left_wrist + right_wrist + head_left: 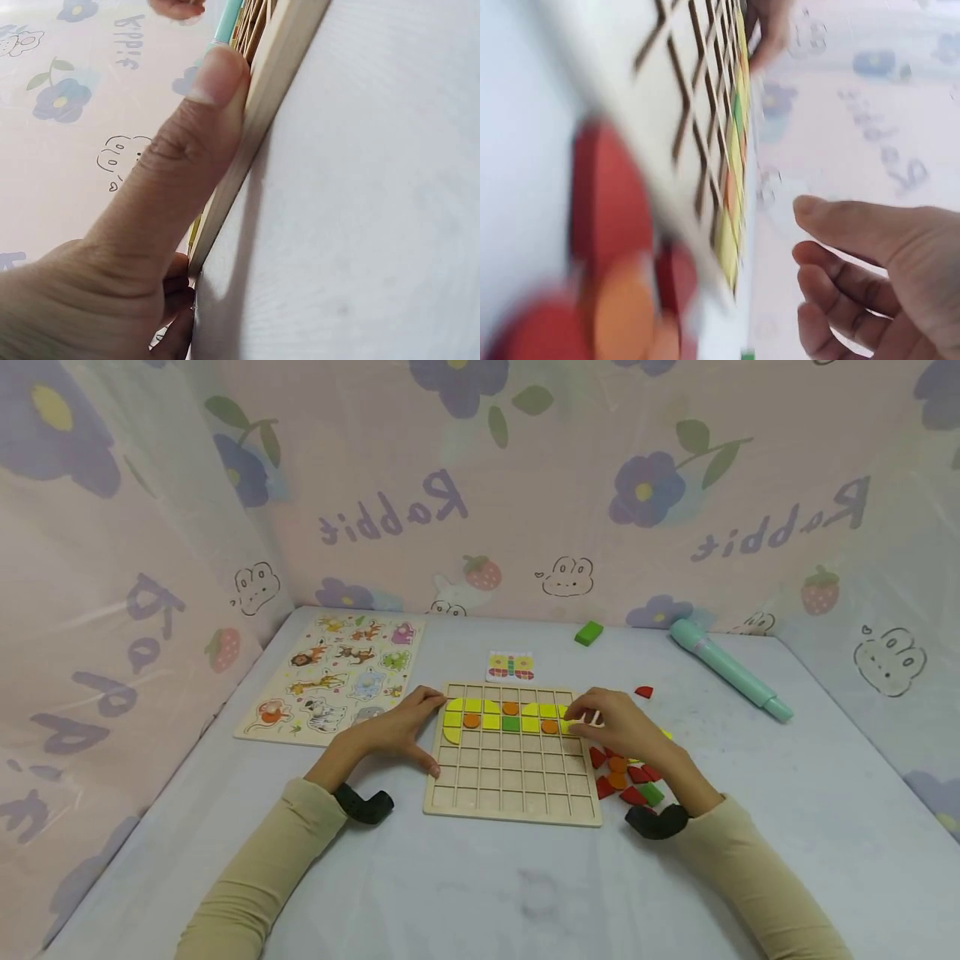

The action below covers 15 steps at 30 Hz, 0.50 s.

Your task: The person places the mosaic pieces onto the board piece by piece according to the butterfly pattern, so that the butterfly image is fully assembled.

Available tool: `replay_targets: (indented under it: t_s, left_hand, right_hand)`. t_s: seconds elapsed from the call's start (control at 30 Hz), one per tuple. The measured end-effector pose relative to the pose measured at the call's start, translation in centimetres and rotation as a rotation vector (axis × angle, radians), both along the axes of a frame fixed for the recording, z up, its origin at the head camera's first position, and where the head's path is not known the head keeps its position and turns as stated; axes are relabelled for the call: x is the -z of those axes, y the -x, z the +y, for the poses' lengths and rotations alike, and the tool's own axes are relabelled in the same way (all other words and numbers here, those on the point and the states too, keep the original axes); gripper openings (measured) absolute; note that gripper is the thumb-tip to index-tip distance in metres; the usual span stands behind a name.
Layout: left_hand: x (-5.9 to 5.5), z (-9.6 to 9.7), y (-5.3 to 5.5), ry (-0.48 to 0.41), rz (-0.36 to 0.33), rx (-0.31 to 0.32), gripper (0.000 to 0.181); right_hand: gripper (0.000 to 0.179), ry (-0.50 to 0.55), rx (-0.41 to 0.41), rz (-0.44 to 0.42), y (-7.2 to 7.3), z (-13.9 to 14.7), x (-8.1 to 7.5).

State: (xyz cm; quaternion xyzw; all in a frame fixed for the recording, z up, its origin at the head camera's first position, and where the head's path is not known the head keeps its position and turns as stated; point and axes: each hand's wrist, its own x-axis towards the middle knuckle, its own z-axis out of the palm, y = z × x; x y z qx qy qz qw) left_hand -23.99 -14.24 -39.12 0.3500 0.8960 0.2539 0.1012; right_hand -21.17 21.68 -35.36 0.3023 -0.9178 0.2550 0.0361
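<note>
A wooden grid board (510, 789) carries yellow pieces (452, 732), orange discs (471, 721) and a green square (511, 724) in its upper rows. My left hand (386, 727) rests along the board's left edge, thumb and fingers spread apart. In the left wrist view, the thumb (217, 79) presses against the wooden side. Over the board's upper right corner hovers my right hand (618, 724), partly covering the yellow pieces there. The right wrist view shows its fingers (840, 289) loosely bent and apart from the thumb, with no piece between them.
Red, orange and green pieces (632, 795) lie heaped right of the board; one red piece (643, 692) sits farther back. Behind the board are a butterfly picture card (511, 676) and a green block (588, 633). An animal puzzle (300, 727) lies left, a teal stick (731, 670) right.
</note>
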Motion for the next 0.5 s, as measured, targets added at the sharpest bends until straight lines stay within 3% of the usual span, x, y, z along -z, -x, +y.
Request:
replay_targets:
  t_s: [0.27,0.5]
  left_hand:
    - [0.0,0.0,0.0,0.010,0.001,0.000,0.118]
    - [0.0,0.0,0.0,0.006,0.000,0.000,0.118]
  right_hand:
    - [0.015,-0.079,0.128,0.036,-0.9,6.7,0.2]
    - [0.018,-0.100,0.216,-0.008,-0.7,10.3,0.9]
